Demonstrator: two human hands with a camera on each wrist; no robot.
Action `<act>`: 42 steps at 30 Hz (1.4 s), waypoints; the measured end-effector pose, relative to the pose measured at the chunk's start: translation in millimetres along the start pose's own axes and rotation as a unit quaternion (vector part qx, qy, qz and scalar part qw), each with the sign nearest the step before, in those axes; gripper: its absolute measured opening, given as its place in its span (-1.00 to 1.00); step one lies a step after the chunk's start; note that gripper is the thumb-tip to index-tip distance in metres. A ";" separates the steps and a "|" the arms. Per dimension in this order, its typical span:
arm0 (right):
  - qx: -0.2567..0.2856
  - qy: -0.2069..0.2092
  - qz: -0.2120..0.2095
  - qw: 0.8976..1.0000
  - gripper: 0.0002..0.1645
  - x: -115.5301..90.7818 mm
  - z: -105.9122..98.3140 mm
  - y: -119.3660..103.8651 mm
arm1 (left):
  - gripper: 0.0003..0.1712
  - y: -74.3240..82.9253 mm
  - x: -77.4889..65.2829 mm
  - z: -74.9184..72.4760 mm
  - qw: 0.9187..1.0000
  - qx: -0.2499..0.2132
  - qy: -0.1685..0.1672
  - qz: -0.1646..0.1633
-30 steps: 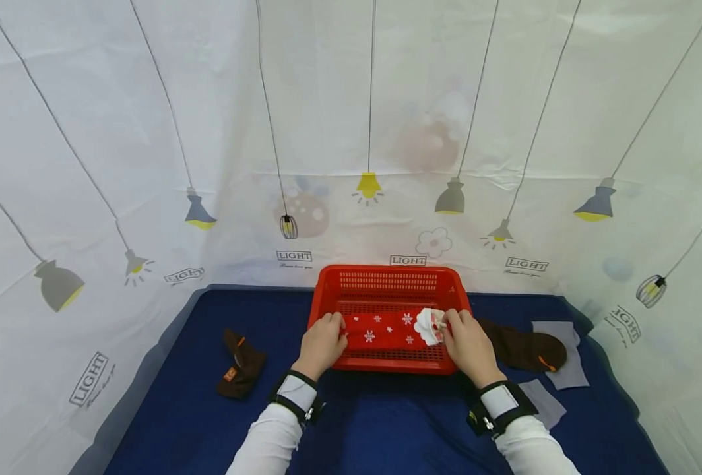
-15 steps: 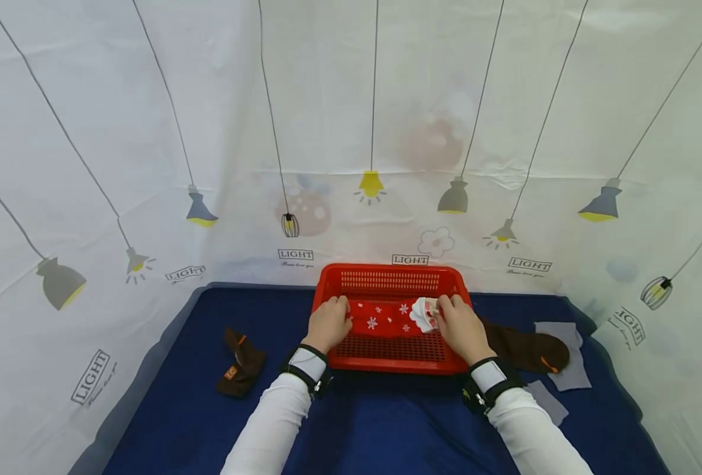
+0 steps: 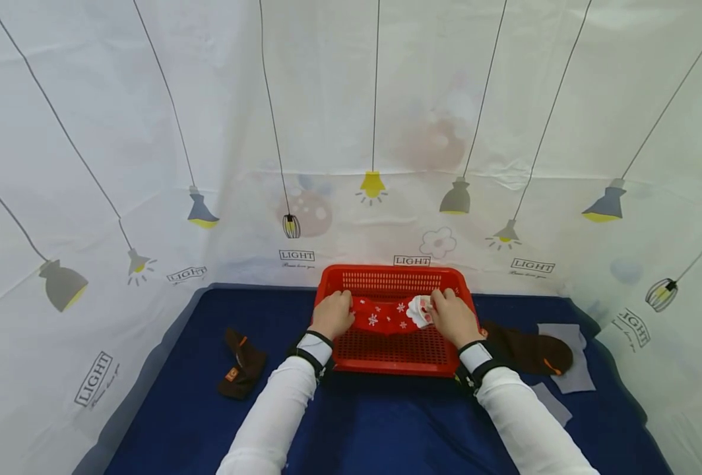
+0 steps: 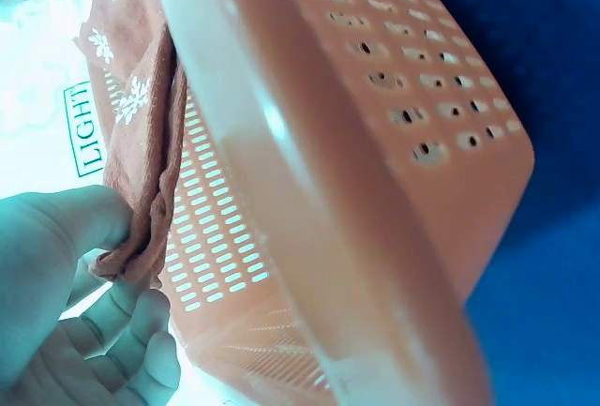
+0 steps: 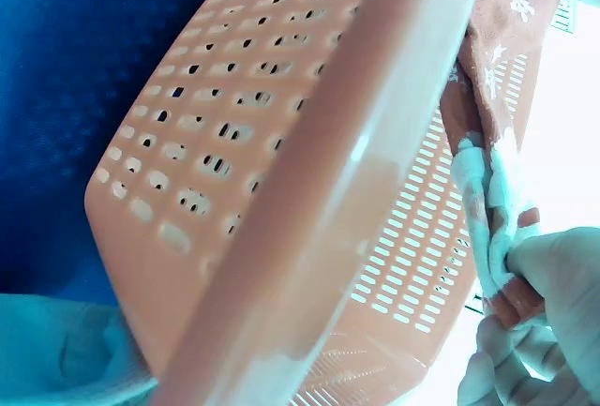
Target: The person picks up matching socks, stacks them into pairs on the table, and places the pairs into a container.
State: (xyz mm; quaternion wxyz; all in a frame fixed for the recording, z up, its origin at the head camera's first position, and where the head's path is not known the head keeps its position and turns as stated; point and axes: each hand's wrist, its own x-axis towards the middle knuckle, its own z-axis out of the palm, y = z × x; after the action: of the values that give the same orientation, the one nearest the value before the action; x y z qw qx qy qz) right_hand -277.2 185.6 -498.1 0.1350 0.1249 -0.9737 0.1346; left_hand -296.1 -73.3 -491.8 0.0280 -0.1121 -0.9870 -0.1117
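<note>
A red sock [image 3: 386, 318] with white snowflakes and a white bearded figure at one end is stretched between both hands over a red plastic basket [image 3: 398, 366]. My left hand [image 3: 334, 315] pinches the plain red end; in the left wrist view, thumb and fingers close on the folded fabric [image 4: 141, 172]. At the other end my right hand [image 3: 453, 319] pinches the fabric by the white figure. The right wrist view has that sock end [image 5: 497, 218] doubled over, thumb on top. Between the hands the sock sags slightly, above the basket's perforated floor.
A crumpled brown sock [image 3: 242, 364] lies on the blue cloth [image 3: 375, 429] to the left. To the right, a longer brown sock [image 3: 526, 348] overlaps a grey sock [image 3: 576, 363], with another grey piece [image 3: 551, 402] nearer. A white printed sheet [image 3: 327, 132] hangs behind the basket.
Both hands have moved farther back over the basket and a little closer together, carrying the red sock along. The sock now looks shorter and slacker between them.
</note>
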 end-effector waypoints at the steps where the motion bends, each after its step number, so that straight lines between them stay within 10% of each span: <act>1: -0.003 -0.004 0.002 1.000 -0.76 1.4 1.3 0.1 | -0.84 0.6 1.3 0.3 1.000 0.001 -0.004 -0.004; 23: -0.055 -0.094 0.038 0.993 -0.67 23.1 20.1 0.3 | -0.55 8.5 20.4 11.7 0.995 0.051 -0.079 -0.034; 42: -0.077 -0.162 0.064 0.982 -0.67 32.3 22.5 -10.3 | -0.86 9.3 32.6 23.2 0.995 0.065 -0.077 -0.021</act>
State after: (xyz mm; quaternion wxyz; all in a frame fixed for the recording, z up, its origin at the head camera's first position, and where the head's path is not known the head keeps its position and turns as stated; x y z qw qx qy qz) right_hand -309.6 162.6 -507.1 -0.0244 0.0713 -0.9961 0.0457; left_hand -326.4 -52.2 -509.8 -0.0430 -0.0972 -0.9936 -0.0384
